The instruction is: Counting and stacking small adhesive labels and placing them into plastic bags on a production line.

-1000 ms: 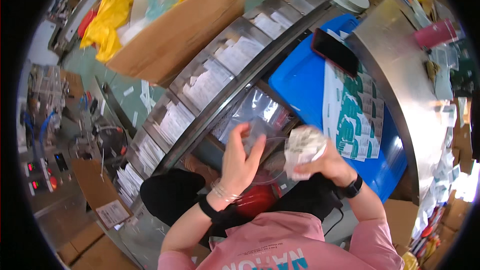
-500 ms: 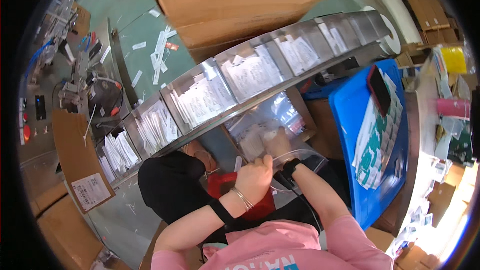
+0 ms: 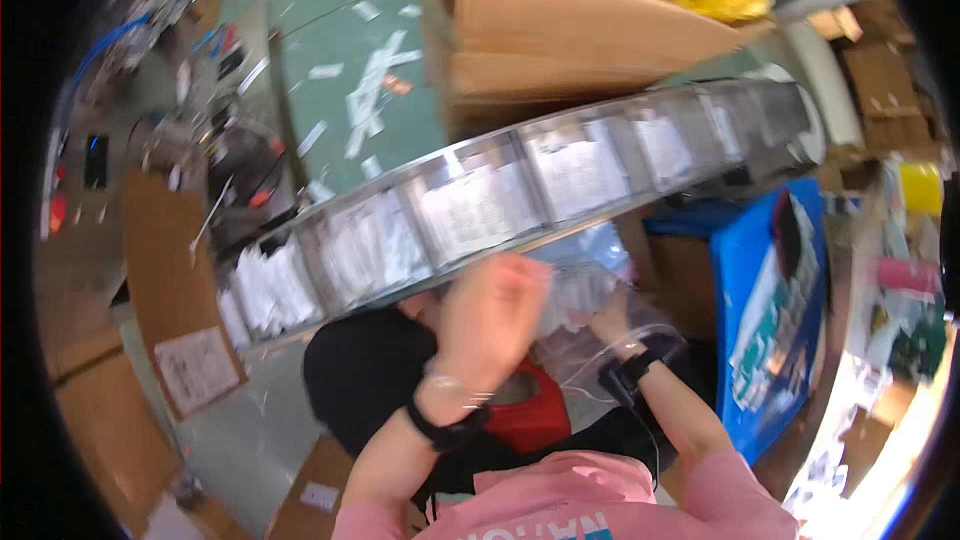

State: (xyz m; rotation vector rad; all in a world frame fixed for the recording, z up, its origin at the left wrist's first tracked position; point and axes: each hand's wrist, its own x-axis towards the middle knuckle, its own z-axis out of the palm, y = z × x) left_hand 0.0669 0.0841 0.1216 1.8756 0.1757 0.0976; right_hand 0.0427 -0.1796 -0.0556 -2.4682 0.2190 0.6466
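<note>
My left hand (image 3: 497, 315) is raised in front of the long metal slip rack (image 3: 590, 202), near its front edge. Motion blurs it, but its fingers look curled in; whatever they hold cannot be made out. To its right, my right hand (image 3: 609, 320) is at a clear plastic bag (image 3: 655, 332) in front of the rack. Pale slips (image 3: 580, 292) show through the plastic beside its fingers. The bag and blur partly hide those fingers, so their grip is unclear. White printed slips (image 3: 475, 208) stand in bundles in the rack's compartments.
Behind the rack stands a large cardboard carton (image 3: 570, 45) with yellow bags. A blue plastic bin (image 3: 735, 330) is tilted on the right. Loose slips (image 3: 372, 90) lie on the green surface at the back left. A red object (image 3: 530, 415) sits near my lap.
My left hand has come away from the bag, up and slightly left toward the rack. My right hand stays at the bag. The whole view has shifted, carrying the rack and carton rightward.
</note>
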